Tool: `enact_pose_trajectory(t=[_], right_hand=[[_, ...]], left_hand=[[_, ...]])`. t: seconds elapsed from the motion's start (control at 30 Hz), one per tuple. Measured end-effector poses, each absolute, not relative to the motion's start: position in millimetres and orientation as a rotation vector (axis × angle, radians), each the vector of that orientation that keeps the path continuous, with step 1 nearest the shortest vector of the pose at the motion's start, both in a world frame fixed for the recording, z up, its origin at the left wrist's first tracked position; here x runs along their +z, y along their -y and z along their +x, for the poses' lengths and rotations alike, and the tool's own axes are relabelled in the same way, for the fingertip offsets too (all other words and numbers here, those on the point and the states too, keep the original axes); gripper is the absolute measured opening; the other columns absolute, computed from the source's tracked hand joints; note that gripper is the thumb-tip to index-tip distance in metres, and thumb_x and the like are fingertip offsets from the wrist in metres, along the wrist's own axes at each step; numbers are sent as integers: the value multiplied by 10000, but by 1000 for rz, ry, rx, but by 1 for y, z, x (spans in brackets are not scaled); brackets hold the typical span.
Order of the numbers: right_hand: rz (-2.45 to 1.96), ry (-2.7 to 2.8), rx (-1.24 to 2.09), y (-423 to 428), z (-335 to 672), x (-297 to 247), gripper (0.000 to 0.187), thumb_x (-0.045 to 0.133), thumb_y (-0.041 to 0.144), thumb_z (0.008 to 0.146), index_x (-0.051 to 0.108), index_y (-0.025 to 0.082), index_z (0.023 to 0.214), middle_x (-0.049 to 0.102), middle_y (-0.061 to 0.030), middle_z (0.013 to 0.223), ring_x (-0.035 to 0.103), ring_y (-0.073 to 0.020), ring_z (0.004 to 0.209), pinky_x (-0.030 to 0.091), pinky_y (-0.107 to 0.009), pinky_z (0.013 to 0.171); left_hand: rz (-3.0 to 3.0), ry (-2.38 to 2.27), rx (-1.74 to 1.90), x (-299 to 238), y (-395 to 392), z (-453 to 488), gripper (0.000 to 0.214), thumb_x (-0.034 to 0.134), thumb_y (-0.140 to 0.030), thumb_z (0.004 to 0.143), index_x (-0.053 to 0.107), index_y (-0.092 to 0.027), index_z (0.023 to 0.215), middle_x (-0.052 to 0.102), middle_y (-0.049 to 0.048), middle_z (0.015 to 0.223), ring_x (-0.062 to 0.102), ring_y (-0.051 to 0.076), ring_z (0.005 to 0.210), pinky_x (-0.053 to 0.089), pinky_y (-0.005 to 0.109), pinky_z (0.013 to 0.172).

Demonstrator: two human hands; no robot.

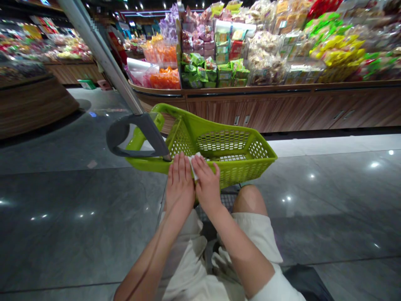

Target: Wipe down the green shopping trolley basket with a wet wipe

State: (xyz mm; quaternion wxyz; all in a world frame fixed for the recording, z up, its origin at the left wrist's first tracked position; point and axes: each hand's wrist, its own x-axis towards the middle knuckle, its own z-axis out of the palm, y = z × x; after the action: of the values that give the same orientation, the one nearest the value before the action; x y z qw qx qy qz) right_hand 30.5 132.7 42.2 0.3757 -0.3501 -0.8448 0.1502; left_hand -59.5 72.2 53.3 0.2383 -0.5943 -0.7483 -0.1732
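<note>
In the head view a lime-green shopping basket (238, 173) with perforated sides stands in front of my knees. My left hand (180, 184) lies on its near rim, fingers stretched out side by side. Just to the right, my right hand (206, 179) presses a folded white tissue (194, 167) onto the same rim. Most of the tissue is hidden under my fingers. Left of my hands, a grey loop handle (122, 138) on a metal pole (106, 54) rests over the basket's handle end.
A wood-panelled display counter (282, 108) piled with packaged snacks (232, 50) runs behind the basket. A curved wooden stand (34, 104) is at the left, with a person (112, 42) partly visible beyond the pole. Shiny grey tiles (78, 234) cover the floor.
</note>
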Motion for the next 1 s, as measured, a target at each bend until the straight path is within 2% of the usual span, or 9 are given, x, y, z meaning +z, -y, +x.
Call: enact_pose_trajectory(t=[0.07,0.17,0.4,0.57,0.67,0.8,0.9,1.0], right_hand=[[-829,2201,380,-127,23,48,745,352,-7,777,432,245,1473,457,-31,1549,338,-96,1470,107,-394,1206],[-818,2235,323,-136,38,40,782,357,-19,751,428,273,1473,464,-26,1545,363,-112,1459,74,-431,1210],[-1142,2047,205,-190,123,-7,779,362,-3,742,470,319,1443,527,-19,1497,414,-150,1435,149,-489,1189],[-1285,1916,252,-189,113,-1,715,344,16,765,526,288,1401,537,-37,1485,426,-176,1430,163,-525,1174],[-1144,2034,367,-164,70,22,734,330,1,756,515,273,1412,537,-33,1486,412,-149,1437,162,-489,1181],[-839,2207,427,-134,29,48,755,338,-10,752,461,237,1456,460,-34,1546,347,-105,1468,119,-421,1204],[-801,2238,383,-134,34,45,789,344,-19,741,438,271,1469,456,-23,1550,355,-109,1464,81,-437,1209],[-884,2209,332,-153,65,25,823,347,-23,727,417,301,1480,465,-16,1545,367,-125,1460,90,-465,1203]], left_hand=[[-1616,2055,-461,54,-72,-59,652,371,-95,928,189,4,1546,243,246,1615,88,305,1534,247,526,1233],[-1631,2061,-454,56,-71,-59,673,393,-108,921,174,9,1547,228,242,1621,113,309,1532,246,522,1234],[-1665,2034,-470,51,-70,-64,779,446,-145,916,36,2,1561,152,232,1639,69,313,1536,214,537,1244],[-1671,2022,-467,47,-72,-66,802,455,-129,908,6,5,1558,129,238,1641,47,314,1538,207,536,1245],[-1660,2032,-472,48,-72,-65,766,441,-121,915,47,8,1559,161,243,1635,57,311,1537,208,534,1245],[-1633,2053,-461,52,-71,-62,680,404,-106,934,147,7,1552,209,244,1624,64,299,1537,227,523,1241],[-1639,2056,-433,54,-70,-61,682,422,-118,931,161,25,1545,206,247,1623,62,304,1537,226,520,1242],[-1654,2062,-435,54,-70,-62,742,449,-140,923,94,19,1555,173,240,1632,64,308,1538,211,525,1245]])
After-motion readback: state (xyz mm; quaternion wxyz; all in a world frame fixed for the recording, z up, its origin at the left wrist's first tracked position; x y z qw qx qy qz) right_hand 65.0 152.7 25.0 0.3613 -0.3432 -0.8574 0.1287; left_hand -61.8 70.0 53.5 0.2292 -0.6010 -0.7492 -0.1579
